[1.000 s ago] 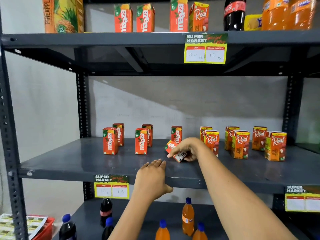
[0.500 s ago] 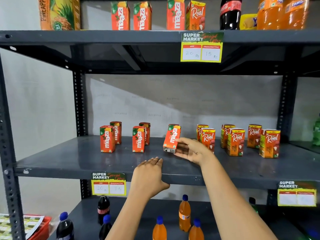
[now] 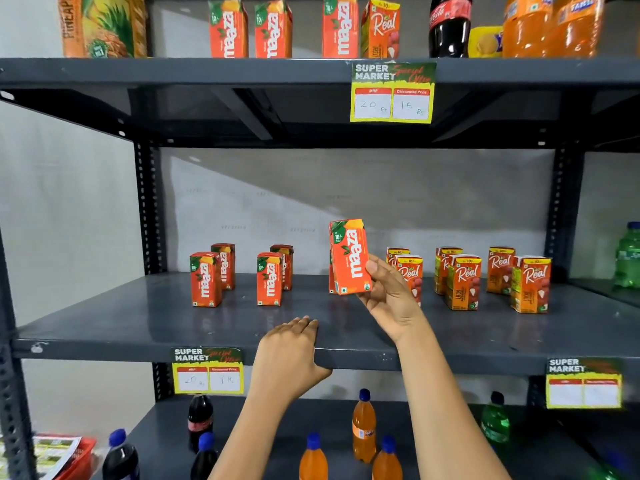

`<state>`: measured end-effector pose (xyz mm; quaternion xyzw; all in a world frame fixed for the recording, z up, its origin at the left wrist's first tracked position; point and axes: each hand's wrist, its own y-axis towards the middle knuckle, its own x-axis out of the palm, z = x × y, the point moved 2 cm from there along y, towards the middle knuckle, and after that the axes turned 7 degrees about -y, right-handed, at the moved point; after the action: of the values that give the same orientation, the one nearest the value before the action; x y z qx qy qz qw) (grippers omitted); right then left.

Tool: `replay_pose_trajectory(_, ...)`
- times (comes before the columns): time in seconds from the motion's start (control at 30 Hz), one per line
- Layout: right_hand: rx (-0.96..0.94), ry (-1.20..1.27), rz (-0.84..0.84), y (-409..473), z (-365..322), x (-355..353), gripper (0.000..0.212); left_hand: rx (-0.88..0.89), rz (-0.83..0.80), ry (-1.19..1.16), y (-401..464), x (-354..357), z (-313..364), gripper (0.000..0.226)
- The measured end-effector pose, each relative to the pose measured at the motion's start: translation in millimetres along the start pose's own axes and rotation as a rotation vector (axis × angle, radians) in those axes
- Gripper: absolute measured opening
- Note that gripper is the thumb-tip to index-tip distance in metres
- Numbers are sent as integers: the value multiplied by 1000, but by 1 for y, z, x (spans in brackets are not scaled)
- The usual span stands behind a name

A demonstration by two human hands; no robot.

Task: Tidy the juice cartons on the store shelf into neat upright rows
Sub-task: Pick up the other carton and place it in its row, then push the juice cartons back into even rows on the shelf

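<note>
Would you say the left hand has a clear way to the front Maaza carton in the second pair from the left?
Probably yes: the left hand rests on the shelf edge, with bare shelf up to that Maaza carton.

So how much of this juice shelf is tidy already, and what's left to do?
Mostly done. On the grey metal middle shelf, two front-and-back pairs of orange Maaza cartons stand upright, as do three pairs of orange Real cartons. In hand: the right hand holds one orange Maaza carton upright above the shelf, before another Maaza. The left hand rests on the shelf edge. Left: setting that carton down.
</note>
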<state>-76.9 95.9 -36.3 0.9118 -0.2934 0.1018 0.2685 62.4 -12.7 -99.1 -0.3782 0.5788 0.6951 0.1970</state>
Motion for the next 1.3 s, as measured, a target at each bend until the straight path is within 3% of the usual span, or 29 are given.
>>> replay_pose_trajectory(0.23,-34,-36,7,-3,0,1,72,0,-13,3,0,-1,0,66)
replay_pose_trajectory(0.4,-13,-190,110,13,2,-8,16,7,-8,10,0,3,-1,74)
replay_pose_trajectory(0.57,140,-455,130,46,6,-14,37,11,-4,9,2,7,-4,77)
replay_pose_trajectory(0.73,340,-656,190,65,28,-22,41,12,-13,8,1,8,-5,76)
replay_pose_trajectory(1.1,326,-810,228,56,34,-22,41,35,-50,13,1,3,-2,79)
replay_pose_trajectory(1.2,289,-1131,213,51,32,-21,46,-48,-270,-157,4,-10,-9,97)
replay_pose_trajectory(1.3,319,-1541,194,42,38,-16,54,-278,-229,-431,21,-20,-37,77)
